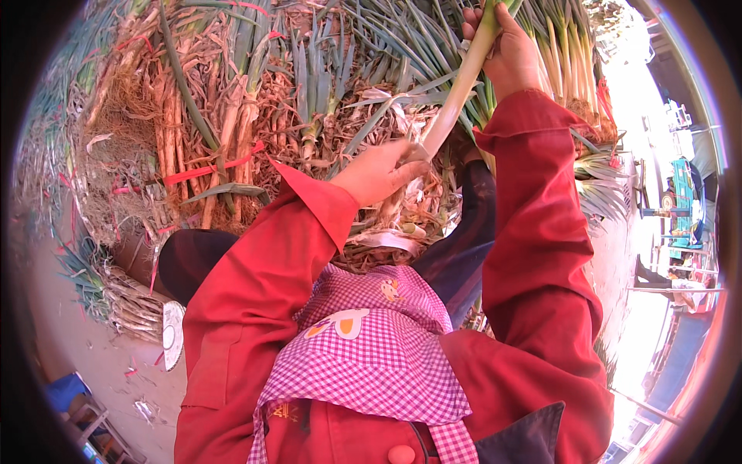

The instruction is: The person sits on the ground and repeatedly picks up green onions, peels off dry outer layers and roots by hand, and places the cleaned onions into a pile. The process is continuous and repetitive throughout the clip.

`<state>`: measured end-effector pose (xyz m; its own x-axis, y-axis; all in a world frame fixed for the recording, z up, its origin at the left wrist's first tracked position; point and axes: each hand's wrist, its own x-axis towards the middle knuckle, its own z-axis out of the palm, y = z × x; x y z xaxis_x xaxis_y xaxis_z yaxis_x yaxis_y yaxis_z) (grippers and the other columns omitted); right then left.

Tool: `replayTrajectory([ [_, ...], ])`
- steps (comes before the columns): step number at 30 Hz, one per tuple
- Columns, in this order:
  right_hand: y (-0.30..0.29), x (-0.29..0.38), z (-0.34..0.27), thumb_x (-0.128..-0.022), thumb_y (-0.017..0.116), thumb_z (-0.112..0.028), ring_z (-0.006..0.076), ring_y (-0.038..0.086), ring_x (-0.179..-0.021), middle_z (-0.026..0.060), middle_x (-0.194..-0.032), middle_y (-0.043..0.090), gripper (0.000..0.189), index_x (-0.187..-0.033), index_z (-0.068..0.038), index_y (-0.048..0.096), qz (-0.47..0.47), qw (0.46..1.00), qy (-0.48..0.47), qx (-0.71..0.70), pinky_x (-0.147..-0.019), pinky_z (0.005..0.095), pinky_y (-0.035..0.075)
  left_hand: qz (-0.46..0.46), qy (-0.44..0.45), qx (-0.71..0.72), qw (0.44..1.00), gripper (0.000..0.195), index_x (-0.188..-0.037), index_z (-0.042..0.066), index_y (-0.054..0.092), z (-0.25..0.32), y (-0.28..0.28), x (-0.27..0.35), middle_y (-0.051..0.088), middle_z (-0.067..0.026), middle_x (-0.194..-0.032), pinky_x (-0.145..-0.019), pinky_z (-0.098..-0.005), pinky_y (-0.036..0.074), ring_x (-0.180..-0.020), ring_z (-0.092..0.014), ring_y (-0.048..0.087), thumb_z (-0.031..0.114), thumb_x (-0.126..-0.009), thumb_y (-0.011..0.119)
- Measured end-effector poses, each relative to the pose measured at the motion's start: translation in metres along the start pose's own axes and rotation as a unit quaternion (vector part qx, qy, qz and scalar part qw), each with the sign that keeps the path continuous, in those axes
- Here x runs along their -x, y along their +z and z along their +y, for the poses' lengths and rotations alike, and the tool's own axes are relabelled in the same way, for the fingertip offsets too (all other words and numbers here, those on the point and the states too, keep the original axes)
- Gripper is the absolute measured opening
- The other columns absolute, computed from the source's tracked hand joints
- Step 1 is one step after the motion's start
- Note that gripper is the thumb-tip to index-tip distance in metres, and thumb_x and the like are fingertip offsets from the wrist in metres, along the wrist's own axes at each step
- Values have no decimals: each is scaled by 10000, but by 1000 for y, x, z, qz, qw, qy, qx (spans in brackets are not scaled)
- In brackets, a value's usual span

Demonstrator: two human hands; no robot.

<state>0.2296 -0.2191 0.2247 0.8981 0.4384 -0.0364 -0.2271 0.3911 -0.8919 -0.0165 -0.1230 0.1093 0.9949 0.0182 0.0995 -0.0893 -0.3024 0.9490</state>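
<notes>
My right hand (513, 55), at the top right, is closed around the upper, greener part of a scallion or leek stalk (458, 95). The stalk slants down to the left, its pale lower end at the fingers of my left hand (382, 171). Those fingers are bent together at that end; whether they pinch the root or a loose peel is hidden. Under my left hand lies a heap of dry peeled leaves (388, 238). Beside my right hand stand cleaner stalks (565, 64) with white stems.
Unpeeled bundles (191, 145) with dry leaves, roots and red ties (214, 171) spread over the left and top. Another bundle (136, 310) lies on the ground at lower left. My knees flank the leaf heap. A teal vehicle (684, 203) is at the far right.
</notes>
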Motion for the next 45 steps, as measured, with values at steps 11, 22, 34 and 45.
replayTrajectory([
  [11, -146, -60, -22, -994, 477, -170, 238, 530, -672, 115, -825, 547, 190, -1071, 3, 486, 238, 971, -23, -31, -585, 390, 485, -177, 9, -240, 955, 335, -843, 83, 595, -27, 21, 87, 637, -195, -768, -650, -494, 497, -721, -416, 620, 373, -958, 475],
  [22, -171, -43, -85, -1008, 489, -220, 255, 575, -745, 133, -897, 568, 260, -1153, -9, 442, 198, 977, -64, 40, -685, 408, 524, -68, -72, -306, 947, 524, -1324, 47, 508, -50, -5, 58, 489, -171, -1362, -909, -402, 491, -1137, -266, 587, 362, -913, 589],
  [34, -243, -135, -73, -1026, 434, -224, 239, 524, -699, 154, -882, 549, 276, -1076, 43, 485, 120, 993, -17, 10, -669, 360, 510, -231, -278, 275, 891, 410, -945, 49, 664, -125, 80, 78, 569, -72, -627, -617, -384, 490, -564, -252, 564, 425, -956, 499],
  [45, -111, -32, -27, -1002, 452, -223, 238, 542, -618, 100, -731, 565, 238, -941, -29, 576, 121, 986, -64, 94, -562, 373, 474, 73, -51, -194, 977, 650, -1325, -44, 456, -52, 37, 61, 420, -238, -1385, -1072, -423, 361, -1287, -379, 429, 404, -883, 620],
])
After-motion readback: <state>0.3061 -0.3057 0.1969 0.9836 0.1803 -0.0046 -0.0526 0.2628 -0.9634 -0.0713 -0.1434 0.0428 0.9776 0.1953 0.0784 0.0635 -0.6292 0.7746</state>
